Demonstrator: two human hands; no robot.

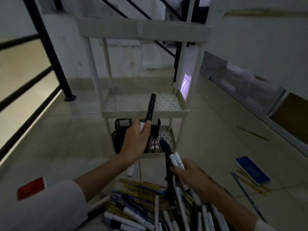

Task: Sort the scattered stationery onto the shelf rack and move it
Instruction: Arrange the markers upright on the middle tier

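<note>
Our left grip (135,139) is curled round a slim, all-black black marker (150,108), with a white pen (141,126) tucked in beside it. The marker's long axis runs 6 to 12, tip at 12 o'clock from the grip, crossing the middle tier's front rim on the shelf rack (126,112). We reckon this hand's nearer the drop. The right grip (191,174), at 4 o'clock, clutches white markers (176,161) above the pile (150,205). A blue notebook (252,170) lies further right.
</note>
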